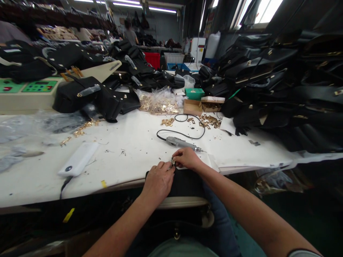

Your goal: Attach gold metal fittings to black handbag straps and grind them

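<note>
A black bag (pixel 186 184) lies across my lap against the front edge of the table, its light-edged opening towards me. My left hand (pixel 159 181) is closed over the bag's far left part, fingertips near a small metal buckle-like fitting (pixel 173 162). My right hand (pixel 186 158) pinches that fitting between thumb and fingers at the bag's far edge. How the fitting sits on the bag is hidden by my fingers. Just beyond my right hand lies a grey electric screwdriver (pixel 179 142) with its bit pointing right.
Gold metal fittings (pixel 211 121) lie loose in front of small cardboard boxes (pixel 193 107), beside a plastic bag of metal parts (pixel 163 103). A white power bank (pixel 79 159) with a cable is at the left. Black bags (pixel 257 82) are piled at right. Co-workers stand far back.
</note>
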Motion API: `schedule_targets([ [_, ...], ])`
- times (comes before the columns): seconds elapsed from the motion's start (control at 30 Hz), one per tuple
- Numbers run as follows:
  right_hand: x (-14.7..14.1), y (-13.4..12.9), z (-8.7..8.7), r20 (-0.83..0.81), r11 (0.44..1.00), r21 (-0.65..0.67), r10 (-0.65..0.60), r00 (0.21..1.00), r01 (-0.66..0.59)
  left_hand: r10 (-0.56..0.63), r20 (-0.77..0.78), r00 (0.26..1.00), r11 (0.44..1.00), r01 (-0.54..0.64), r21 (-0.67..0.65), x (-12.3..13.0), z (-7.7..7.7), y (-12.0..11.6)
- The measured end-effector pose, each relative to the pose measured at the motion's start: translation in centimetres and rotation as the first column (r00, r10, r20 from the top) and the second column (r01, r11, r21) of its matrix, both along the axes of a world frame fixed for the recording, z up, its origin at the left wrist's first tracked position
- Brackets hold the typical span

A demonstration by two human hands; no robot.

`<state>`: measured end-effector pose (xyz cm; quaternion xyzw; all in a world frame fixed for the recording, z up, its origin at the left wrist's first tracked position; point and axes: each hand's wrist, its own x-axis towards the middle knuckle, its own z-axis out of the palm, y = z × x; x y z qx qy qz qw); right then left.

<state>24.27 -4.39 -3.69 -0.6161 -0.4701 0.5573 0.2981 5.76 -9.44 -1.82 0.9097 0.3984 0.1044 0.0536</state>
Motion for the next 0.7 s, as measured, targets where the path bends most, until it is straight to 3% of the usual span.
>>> schedule_targets([
  [0.1,0.0,0.1,0.6,0.192,0.992,0.096,0.062,0.979,-0.082,-0.009,-0.001,1.000,1.000,0.009,-0.005,0.1,0.0,0.3],
  [0.27,0.3,0.2,1.2,0.515,0.934,0.229,0.122,0.848,-0.274,-0.008,0.008,1.000,1.000,0.008,-0.023,0.0,0.0,0.4],
  [0.7,0.5,0.7,0.9,0.582,0.911,0.212,0.174,0.794,-0.355,0.013,0.008,1.000,1.000,-0.013,-0.021,0.1,0.0,0.1],
])
